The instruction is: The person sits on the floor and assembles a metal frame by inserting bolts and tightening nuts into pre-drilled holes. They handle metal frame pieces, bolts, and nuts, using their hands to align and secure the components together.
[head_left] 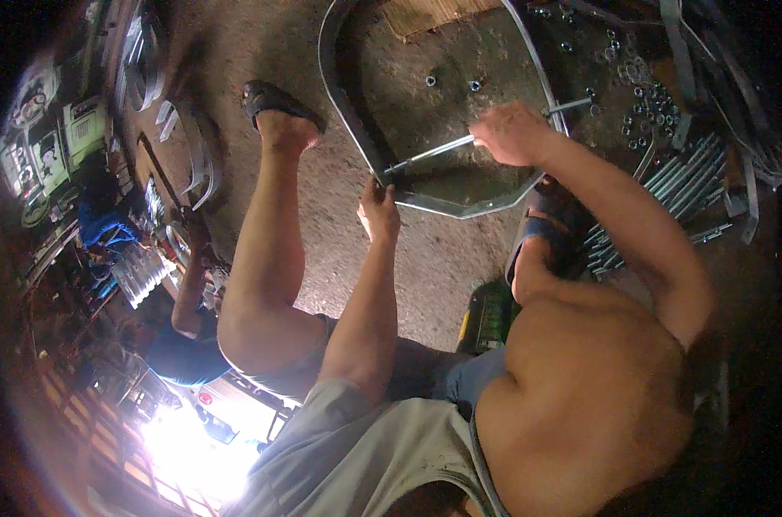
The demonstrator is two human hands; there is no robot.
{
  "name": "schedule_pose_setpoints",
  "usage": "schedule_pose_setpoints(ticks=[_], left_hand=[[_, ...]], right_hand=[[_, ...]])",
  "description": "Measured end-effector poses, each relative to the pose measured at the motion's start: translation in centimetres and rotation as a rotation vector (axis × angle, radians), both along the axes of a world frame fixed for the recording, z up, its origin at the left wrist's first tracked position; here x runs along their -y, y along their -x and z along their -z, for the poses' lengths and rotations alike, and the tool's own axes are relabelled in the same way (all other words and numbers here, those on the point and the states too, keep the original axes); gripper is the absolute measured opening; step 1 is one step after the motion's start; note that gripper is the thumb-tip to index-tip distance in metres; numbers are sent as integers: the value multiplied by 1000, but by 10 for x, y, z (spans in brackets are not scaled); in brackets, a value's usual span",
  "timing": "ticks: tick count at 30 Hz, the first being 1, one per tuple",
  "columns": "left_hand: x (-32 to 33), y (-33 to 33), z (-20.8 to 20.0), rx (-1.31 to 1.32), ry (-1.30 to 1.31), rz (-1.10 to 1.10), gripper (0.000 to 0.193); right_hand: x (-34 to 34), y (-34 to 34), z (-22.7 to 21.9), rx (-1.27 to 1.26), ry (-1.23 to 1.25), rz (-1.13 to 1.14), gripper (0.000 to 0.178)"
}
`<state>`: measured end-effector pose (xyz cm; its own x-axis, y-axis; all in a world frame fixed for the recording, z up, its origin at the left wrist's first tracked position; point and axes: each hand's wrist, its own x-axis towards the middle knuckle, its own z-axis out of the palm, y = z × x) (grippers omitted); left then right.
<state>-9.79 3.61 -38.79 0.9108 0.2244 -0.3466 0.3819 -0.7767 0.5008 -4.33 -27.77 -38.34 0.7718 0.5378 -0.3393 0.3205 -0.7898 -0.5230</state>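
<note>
A bent metal band frame [473,210] stands or lies on the floor in front of me, rounded at the sides and angled at the near end. A thin metal rod [436,152] crosses it from the lower left corner to the right side, where its end sticks out past the band. My right hand [511,133] is closed around the rod near the right side. At the lower left corner, my left hand [380,212] pinches the band beside the rod's end. Two loose nuts, one a hex nut [431,81], lie on the floor inside the frame.
Several nuts and washers [654,105] are scattered at the right, above a pile of metal rods [666,194]. A wooden board [429,15] lies at the far end. Curved metal strips [208,159] rest at the left, near another person [184,349] in blue.
</note>
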Motion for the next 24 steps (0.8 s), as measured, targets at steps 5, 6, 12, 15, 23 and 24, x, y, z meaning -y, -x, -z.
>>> schedule_pose_setpoints(ticks=[5,6,12,15,23,24], left_hand=[[-17,9,29,24,186,-171,39],[-14,6,26,-1,176,-155,42],[-2,5,10,-8,125,-81,63],[-2,7,2,-69,59,-15,69],[-10,21,3,-201,33,-64,69],[-11,21,1,-248,55,-80,72]], right_hand=[[-15,8,-22,-162,44,103,27],[-16,11,-19,-155,22,141,27],[-19,25,-19,-179,4,223,28],[-21,32,-17,-185,-20,228,29],[-31,18,-26,-158,8,190,29],[-29,19,-26,-150,8,186,29]])
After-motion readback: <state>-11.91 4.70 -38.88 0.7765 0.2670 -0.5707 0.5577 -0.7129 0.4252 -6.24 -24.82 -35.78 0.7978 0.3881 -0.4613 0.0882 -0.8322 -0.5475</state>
